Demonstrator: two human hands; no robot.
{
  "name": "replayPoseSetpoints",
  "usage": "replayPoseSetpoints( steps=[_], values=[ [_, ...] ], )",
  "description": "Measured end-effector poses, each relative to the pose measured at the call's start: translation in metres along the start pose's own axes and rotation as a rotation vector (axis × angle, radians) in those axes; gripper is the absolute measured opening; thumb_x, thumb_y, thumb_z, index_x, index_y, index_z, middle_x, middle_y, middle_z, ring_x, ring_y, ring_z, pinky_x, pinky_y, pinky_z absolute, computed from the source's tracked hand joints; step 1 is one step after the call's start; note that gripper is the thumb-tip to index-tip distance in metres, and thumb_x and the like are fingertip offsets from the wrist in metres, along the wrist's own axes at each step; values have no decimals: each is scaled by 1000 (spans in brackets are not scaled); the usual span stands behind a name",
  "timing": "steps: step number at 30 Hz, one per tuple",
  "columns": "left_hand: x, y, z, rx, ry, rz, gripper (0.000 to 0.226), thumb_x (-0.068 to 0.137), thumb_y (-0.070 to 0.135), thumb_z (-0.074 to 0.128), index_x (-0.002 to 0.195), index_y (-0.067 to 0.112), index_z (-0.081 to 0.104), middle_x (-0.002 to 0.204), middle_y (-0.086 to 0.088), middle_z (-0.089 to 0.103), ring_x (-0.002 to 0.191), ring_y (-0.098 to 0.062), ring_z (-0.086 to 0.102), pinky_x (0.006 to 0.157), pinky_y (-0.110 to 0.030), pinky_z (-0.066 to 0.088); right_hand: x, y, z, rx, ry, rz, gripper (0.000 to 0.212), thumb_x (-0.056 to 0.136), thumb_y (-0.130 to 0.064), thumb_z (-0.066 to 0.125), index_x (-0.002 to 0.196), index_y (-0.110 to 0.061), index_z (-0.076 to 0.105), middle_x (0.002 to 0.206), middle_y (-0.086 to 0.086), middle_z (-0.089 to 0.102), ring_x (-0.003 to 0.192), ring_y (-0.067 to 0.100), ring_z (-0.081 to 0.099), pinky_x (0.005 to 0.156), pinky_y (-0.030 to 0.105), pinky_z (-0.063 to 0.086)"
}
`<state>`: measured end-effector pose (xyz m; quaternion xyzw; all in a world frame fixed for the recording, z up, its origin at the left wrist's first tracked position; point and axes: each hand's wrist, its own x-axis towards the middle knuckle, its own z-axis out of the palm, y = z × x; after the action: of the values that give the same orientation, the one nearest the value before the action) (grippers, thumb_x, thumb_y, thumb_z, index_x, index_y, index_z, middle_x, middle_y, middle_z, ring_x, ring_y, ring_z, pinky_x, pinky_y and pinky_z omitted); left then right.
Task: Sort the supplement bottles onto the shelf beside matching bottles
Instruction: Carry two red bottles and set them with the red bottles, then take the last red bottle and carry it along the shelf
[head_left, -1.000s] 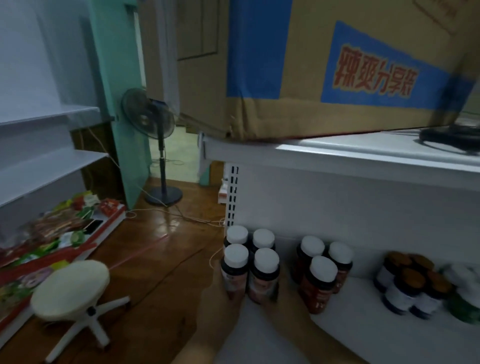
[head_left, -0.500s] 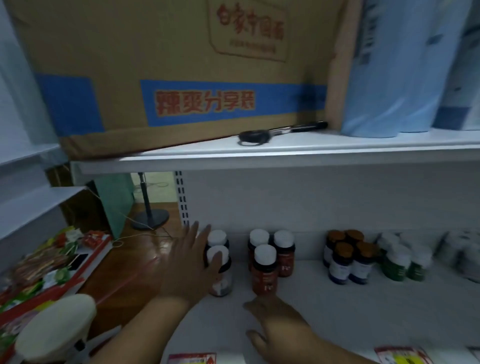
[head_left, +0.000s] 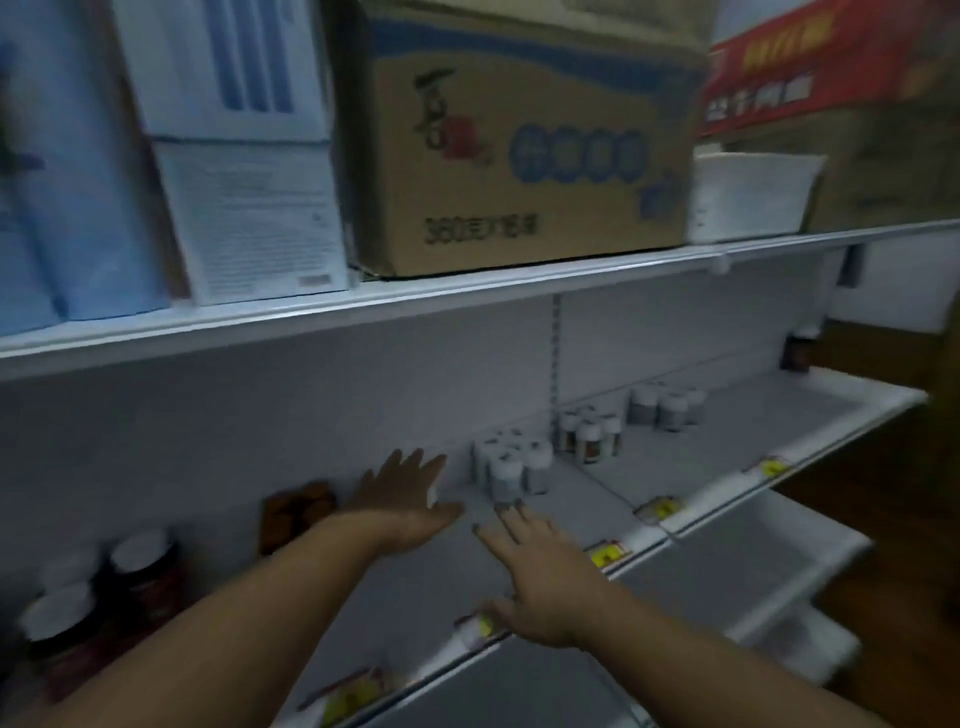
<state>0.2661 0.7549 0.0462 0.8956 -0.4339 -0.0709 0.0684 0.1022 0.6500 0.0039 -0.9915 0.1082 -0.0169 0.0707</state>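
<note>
Head view: box (head_left: 514, 140) on the upper shelf reads "360"; the rest is blurred. View has swung right since earlier. Both hands, left (head_left: 402, 499) and right (head_left: 545, 577), spread open and empty over the shelf (head_left: 727, 447), near white-capped bottles (head_left: 511, 465) at its back edge.

Dim room: white shelving (head_left: 519, 283) against a pale back panel (head_left: 260, 415), wooden floor (head_left: 893, 519) at right

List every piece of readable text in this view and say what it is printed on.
"360" then blurred characters: cardboard box on the upper shelf.
Red calligraphy logo and blue badge on that box: blurred, unreadable.
Red box: large characters, too blurred.
White printed panel: too small.
Yellow shelf tags and bottle labels: unreadable.
</note>
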Motion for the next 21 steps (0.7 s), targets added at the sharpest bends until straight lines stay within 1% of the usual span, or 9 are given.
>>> replayPoseSetpoints(
  steps=[3,5,7,8,11,13,15,19,21],
  values=[
    [40,74,13,18,-10,115,77,86,64,37,148,32,4,160,4,-2,147,-21,-3,120,-43,8,-29,71,-12,-4,17,145,76,89,-54,44,149,-27,6,160,6,-4,147,26,-4,119,48,2],
    [67,117,24,6,-7,211,77,85,63,39,148,31,8,160,0,2,147,-23,2,120,-42,11,-45,114,-17,-30,40,226,78,86,-59,44,149,-28,10,160,6,2,147,25,-2,119,48,2],
    [94,159,36,-17,-15,336,80,80,66,41,147,34,11,160,-2,5,146,-25,7,120,-41,14,-60,154,-20,-53,52,288,80,84,-61,46,149,-29,12,160,5,6,147,24,-3,118,48,-1],
    [108,179,43,-25,-31,379,81,78,68,41,147,36,11,160,-1,4,146,-25,6,120,-41,13,-67,173,-21,-56,53,313,79,84,-60,46,149,-29,12,160,4,7,147,25,-4,117,48,-2],
    [156,240,61,-43,-109,409,80,83,66,41,148,31,10,160,0,0,147,-22,-3,121,-41,6,-80,231,-26,-72,10,399,77,86,-58,45,148,-29,10,160,4,6,147,26,-8,117,49,-1],
    [191,277,72,-73,-94,472,80,83,65,42,148,30,11,160,0,2,147,-21,-1,120,-40,8,-82,272,-29,-112,-44,458,79,86,-58,46,148,-28,9,160,5,4,146,27,-9,117,51,-1],
    [226,311,82,-85,-96,538,80,82,66,42,147,30,13,160,1,4,147,-21,1,120,-40,10,-82,314,-34,-117,-61,532,79,85,-56,48,149,-27,9,160,5,4,147,26,-6,117,51,1],
    [296,378,90,21,-185,609,81,81,65,44,147,28,15,160,-4,6,147,-25,1,120,-43,11,-89,388,-49,-56,-61,665,80,86,-54,49,149,-29,6,160,6,4,147,25,-3,117,48,5],
    [325,416,90,-17,-203,646,80,82,60,47,147,26,17,159,-4,8,147,-25,3,120,-43,13,-97,422,-55,-25,-44,725,80,86,-55,48,149,-31,5,160,6,5,147,26,-3,117,47,7]
  ],
)
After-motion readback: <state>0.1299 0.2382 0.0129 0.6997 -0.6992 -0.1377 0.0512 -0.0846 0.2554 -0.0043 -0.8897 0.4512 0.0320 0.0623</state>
